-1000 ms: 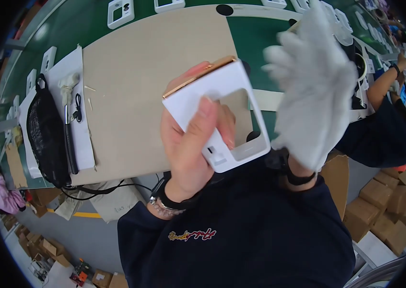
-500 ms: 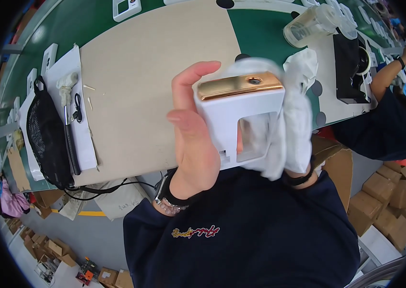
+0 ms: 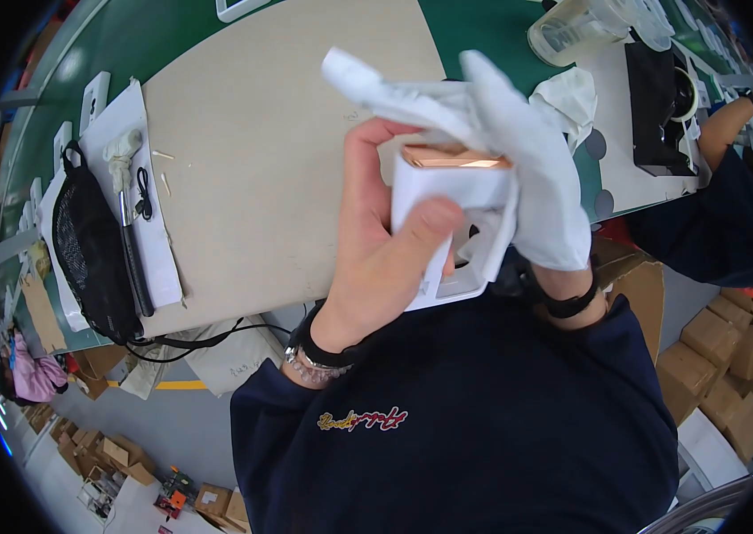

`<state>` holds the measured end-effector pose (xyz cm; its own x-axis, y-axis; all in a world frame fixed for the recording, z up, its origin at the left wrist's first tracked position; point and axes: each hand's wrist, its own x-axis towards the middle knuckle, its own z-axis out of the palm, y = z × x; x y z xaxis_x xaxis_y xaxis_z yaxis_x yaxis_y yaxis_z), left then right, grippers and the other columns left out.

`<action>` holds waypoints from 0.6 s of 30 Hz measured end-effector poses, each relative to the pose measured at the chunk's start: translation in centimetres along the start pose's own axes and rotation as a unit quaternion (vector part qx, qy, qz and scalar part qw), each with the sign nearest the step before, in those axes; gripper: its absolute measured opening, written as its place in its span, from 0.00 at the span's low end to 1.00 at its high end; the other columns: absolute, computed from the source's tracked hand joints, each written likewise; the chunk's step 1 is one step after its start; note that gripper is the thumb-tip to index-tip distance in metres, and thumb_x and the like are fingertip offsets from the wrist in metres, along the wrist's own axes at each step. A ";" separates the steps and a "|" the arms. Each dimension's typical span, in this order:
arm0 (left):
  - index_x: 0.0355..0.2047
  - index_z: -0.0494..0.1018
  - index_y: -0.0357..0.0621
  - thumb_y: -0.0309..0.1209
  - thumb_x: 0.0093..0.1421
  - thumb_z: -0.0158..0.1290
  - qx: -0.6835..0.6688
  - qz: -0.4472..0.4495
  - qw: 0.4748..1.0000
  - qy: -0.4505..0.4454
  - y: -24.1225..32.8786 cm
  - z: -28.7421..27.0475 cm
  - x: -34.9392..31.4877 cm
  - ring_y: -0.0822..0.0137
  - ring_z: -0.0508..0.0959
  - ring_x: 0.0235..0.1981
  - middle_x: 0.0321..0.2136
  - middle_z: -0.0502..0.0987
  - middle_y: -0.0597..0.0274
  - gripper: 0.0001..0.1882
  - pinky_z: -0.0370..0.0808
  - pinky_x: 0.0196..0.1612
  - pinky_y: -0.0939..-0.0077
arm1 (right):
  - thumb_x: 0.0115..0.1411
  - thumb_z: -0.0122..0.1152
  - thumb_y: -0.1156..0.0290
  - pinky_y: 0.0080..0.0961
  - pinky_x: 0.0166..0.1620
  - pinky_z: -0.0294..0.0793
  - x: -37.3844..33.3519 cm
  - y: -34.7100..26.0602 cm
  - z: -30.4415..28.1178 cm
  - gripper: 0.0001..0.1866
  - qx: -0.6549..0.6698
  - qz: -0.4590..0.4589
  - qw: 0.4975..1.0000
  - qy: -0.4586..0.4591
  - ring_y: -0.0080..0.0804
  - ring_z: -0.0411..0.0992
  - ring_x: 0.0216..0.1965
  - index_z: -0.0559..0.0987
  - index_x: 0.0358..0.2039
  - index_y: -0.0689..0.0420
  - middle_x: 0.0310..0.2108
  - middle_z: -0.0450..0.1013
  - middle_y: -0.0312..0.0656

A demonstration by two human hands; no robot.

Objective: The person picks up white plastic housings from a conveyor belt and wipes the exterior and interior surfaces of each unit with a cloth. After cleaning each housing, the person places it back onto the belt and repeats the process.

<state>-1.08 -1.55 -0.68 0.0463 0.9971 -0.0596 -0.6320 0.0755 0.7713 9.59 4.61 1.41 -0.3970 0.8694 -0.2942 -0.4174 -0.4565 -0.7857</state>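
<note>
The left hand (image 3: 381, 240) clasps the white housing (image 3: 452, 185), which might slip if the gloved right hand (image 3: 532, 173) beside it, grip unclear, pushes hard.

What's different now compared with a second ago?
The gloved right hand has moved left to meet the white frame. The frame has turned: its gold edge, slanted before, now lies nearly level. The left hand still holds the frame; the black pouch and black-handled tool stay put on the left.
</note>
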 end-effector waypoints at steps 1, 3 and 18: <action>0.45 0.49 0.37 0.38 0.53 0.49 -0.035 -0.026 0.999 0.008 0.1 -0.4 0.1 0.72 0.71 0.28 0.29 0.69 0.54 0.27 0.67 0.27 0.84 | 0.56 0.46 0.63 0.19 0.22 0.67 -0.4 0.7 0.0 0.17 0.003 0.003 1.000 0.000 0.24 0.69 0.21 0.68 0.37 0.66 0.23 0.70 0.42; 0.45 0.49 0.38 0.38 0.54 0.48 -0.060 -0.016 0.997 -0.035 0.2 -2.7 1.0 0.72 0.70 0.28 0.27 0.70 0.55 0.26 0.67 0.27 0.83 | 0.56 0.46 0.64 0.19 0.21 0.66 -2.3 2.6 0.1 0.16 -0.016 -0.052 0.998 0.038 0.23 0.69 0.20 0.68 0.36 0.66 0.22 0.70 0.41; 0.51 0.49 0.39 0.34 0.50 0.52 0.133 0.092 0.986 0.030 1.9 0.0 4.2 0.68 0.70 0.35 0.38 0.66 0.53 0.33 0.68 0.40 0.73 | 0.48 0.54 0.72 0.26 0.36 0.69 -1.4 -1.4 -1.1 0.21 -0.409 -0.360 0.833 -0.093 0.34 0.69 0.31 0.65 0.44 0.63 0.37 0.68 0.43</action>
<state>-2.05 2.77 0.56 -0.1012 0.9927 0.0651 -0.3989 -0.1005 0.9115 11.64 4.25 2.35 -0.4369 0.7828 0.4431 0.0651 0.5188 -0.8524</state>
